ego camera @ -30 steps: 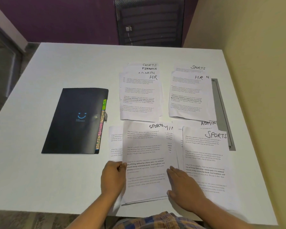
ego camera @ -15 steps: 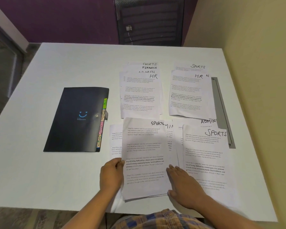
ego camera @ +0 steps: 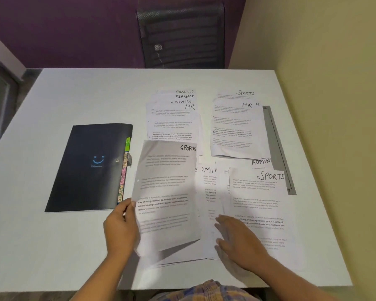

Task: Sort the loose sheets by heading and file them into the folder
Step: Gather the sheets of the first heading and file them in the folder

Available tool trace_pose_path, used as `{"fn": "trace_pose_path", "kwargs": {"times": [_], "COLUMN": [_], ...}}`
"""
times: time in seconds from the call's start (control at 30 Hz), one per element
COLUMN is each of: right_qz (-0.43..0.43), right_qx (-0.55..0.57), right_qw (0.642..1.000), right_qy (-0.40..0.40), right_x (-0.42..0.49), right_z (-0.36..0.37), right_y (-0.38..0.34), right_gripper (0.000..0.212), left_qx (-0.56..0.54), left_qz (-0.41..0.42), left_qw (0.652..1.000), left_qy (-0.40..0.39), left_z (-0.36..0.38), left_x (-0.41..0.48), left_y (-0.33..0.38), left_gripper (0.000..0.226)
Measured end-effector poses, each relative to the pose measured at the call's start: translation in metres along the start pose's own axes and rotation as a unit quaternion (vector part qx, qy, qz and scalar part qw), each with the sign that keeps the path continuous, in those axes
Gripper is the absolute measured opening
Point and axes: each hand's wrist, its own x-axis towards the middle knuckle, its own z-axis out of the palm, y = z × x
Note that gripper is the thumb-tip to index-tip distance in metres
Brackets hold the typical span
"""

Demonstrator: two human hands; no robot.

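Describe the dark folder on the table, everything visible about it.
The folder is dark navy, apparently plastic, lying flat and closed on the white table, left of the papers. Its cover shows a small blue smiley with tiny text beneath and a round snap. Coloured, hand-lettered index tabs stick out along its right edge. The left hand is near its lower right corner; contact is unclear.

Table (ego camera: 74,246) bare along the left and far edges — open passage there. Centre-right blocked by overlapping paper piles (ego camera: 232,127); black folder (ego camera: 89,168) occupies centre-left. Wall (ego camera: 334,105) closes the right side — chair (ego camera: 182,38) beyond.
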Motion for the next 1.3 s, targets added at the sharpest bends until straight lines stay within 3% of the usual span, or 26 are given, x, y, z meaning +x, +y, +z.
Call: {"fn": "trace_pose_path", "kwargs": {"times": [0.1,0.17,0.27,0.33,0.4,0.57,0.87,1.0,1.13,1.3], "right_qz": [0.114,0.208,0.352,0.436,0.476,0.475,0.465,0.451,0.448,0.415], "right_qx": [0.14,0.18,0.22,0.251,0.237,0.179,0.208,0.17,0.18,0.204], "right_qw": [0.974,0.943,0.881,0.834,0.82,0.838,0.827,0.847,0.848,0.85], "right_qy": [0.138,0.187,0.229,0.227,0.21,0.201,0.237,0.224,0.222,0.251], "right_x": [-0.003,-0.007,-0.021,-0.032,-0.042,-0.052,-0.053,-0.056,-0.055,-0.058], "right_z": [-0.017,-0.029,-0.046,-0.052,-0.05,-0.041,-0.035,-0.034,-0.034,-0.037], "right_y": [0.025,0.049,0.083,0.099,0.114,0.122,0.13,0.13,0.132,0.132], "right_gripper": [0.045,0.041,0.037,0.046,0.057,0.066,0.014,0.026,0.01,0.017], "left_qx": [-0.023,-0.043,-0.066,-0.072,-0.075,-0.079,-0.108,-0.105,-0.1,-0.101], "left_qz": [0.017,0.027,0.023,0.018,0.019,-0.004,-0.031,-0.039,-0.053,-0.054], "left_qw": [1.0,0.999,0.997,0.996,0.994,0.99,0.986,0.986,0.986,0.987], "left_qy": [-0.001,-0.011,-0.039,-0.055,-0.075,-0.114,-0.125,-0.12,-0.119,-0.116], "left_z": [0.001,0.005,0.016,0.024,0.034,0.053,0.062,0.065,0.068,0.067], "left_x": [0.0,-0.004,-0.009,-0.012,-0.017,-0.026,-0.031,-0.031,-0.03,-0.031], "left_y": [0.011,0.02,0.029,0.032,0.036,0.046,0.052,0.05,0.042,0.039], "left_gripper": [0.025,0.02,0.019,0.018,0.016,0.017,0.014,0.014,0.017,0.017]}}
